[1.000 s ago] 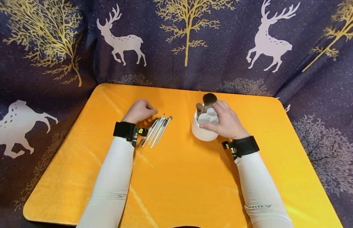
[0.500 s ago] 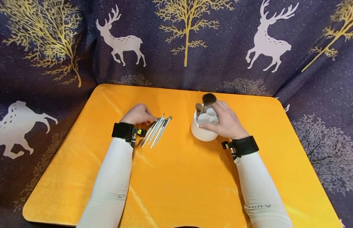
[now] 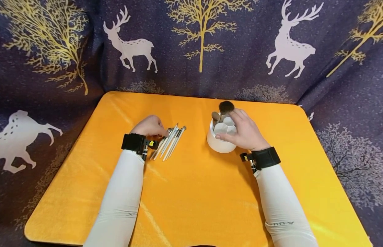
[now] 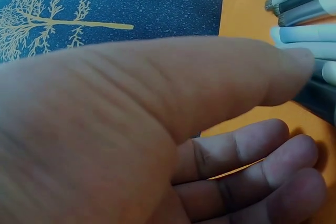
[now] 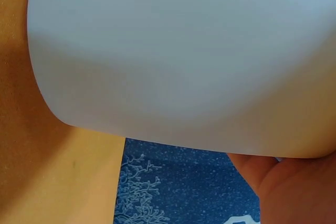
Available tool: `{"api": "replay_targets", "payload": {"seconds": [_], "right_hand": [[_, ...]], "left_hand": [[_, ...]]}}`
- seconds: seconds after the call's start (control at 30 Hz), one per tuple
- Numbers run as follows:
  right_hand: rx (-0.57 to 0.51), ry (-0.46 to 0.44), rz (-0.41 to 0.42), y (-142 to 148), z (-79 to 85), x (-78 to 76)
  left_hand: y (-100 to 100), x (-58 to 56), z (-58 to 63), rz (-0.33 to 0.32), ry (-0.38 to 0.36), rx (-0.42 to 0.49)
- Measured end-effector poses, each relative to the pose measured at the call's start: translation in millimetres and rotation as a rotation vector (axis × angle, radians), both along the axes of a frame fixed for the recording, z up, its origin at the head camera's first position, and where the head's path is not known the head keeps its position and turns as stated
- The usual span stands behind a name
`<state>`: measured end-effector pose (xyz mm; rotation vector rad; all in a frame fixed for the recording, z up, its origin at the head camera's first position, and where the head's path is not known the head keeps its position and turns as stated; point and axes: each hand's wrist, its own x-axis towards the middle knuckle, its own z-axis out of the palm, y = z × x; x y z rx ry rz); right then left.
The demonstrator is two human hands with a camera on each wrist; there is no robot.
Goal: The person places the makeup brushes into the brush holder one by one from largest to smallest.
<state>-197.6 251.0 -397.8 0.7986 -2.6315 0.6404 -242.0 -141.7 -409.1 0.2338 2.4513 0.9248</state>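
Note:
In the head view a loose bundle of slim makeup brushes (image 3: 173,142) lies on the table, pale handles toward the person. My left hand (image 3: 150,126) is at its left edge. Its thumb tip meets the dark part of a makeup brush (image 4: 320,90) in the left wrist view; the index finger is hidden, the other fingers curl below. My right hand (image 3: 245,132) grips a round white brush holder (image 3: 220,144) by its rim, thumb in front. A fluffy dark brush (image 3: 226,107) and a smaller brown brush (image 3: 215,116) stand in the holder's rear compartments.
An orange cloth-covered table (image 3: 194,199) spans the space below both arms. Behind it hangs a dark curtain (image 3: 179,79) printed with deer and trees. Part of the holder's inside is hidden by the right hand.
The left hand has come down toward the person and onto the left side of the brush bundle. The right hand and holder have stayed in place.

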Motion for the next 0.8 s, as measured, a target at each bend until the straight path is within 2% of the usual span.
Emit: {"api": "replay_targets", "payload": {"seconds": [0.3, 0.8], "right_hand": [[-0.003, 0.006, 0.0, 0.8, -1.1, -1.1], [-0.003, 0.018, 0.004, 0.1, -2.7, -3.3]], "left_hand": [[-0.6, 1.4, -0.8, -0.031, -0.005, 0.039], [-1.1, 2.0, 1.3, -0.061, 0.003, 0.018]]}}
